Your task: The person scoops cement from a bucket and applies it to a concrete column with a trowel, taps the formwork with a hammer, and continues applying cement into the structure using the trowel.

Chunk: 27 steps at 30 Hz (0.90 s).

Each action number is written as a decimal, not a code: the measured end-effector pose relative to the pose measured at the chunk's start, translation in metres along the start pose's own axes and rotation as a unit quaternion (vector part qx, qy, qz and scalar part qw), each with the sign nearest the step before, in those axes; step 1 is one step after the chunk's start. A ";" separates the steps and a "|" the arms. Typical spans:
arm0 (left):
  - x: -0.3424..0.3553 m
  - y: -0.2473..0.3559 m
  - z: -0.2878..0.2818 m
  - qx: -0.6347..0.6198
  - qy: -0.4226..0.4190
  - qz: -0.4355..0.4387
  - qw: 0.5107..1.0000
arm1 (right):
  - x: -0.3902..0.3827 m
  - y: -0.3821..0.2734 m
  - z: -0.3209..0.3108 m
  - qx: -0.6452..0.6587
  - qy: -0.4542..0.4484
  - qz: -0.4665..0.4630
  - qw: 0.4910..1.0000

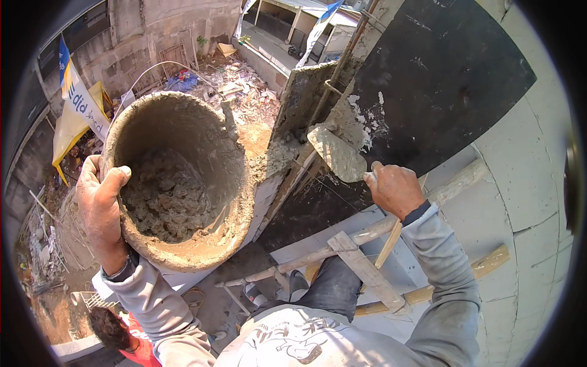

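My left hand (101, 211) is closed on the left rim of a mortar-caked bucket (243, 205), thumb over the edge. Wet grey mortar (164, 199) lies in the bottom of the tilted bucket. In my right hand (396, 188) is a trowel (338, 154), gripped at the handle, which my fingers mostly hide. Its blade is coated with mortar and lies over the mortar-smeared edge of a narrow column (348, 119). A board (298, 98) stands against that edge, with a metal rod clamp (332, 87) beside it. Whether the blade touches the column, I cannot tell.
A large black panel (440, 79) covers the wall right of the column. Wooden poles and a short plank (367, 272) form a ladder-like frame below my right arm. Rubble (238, 92) lies far below. A person in red (137, 339) is at lower left, near flags (82, 104) higher up.
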<state>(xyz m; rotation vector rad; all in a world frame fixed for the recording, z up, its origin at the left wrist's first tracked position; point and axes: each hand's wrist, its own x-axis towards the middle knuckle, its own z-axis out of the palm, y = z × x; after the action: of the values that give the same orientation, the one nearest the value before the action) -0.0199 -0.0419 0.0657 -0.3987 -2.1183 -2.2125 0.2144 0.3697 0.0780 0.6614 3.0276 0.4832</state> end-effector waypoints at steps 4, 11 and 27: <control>-0.007 0.003 0.015 -0.016 0.000 0.028 0.999 | 0.040 0.001 -0.016 0.024 -0.050 -0.015 0.998; -0.005 0.008 0.000 0.009 0.019 -0.003 1.000 | 0.059 -0.019 -0.041 0.010 -0.025 -0.001 1.000; 0.002 0.005 -0.011 0.004 -0.003 -0.025 1.000 | 0.060 -0.054 0.026 0.577 -0.030 0.106 0.809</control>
<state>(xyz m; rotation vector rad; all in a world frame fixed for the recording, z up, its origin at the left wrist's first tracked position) -0.0227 -0.0523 0.0709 -0.3568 -2.1637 -2.2314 0.1395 0.3554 0.0412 0.9409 2.8618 -1.4806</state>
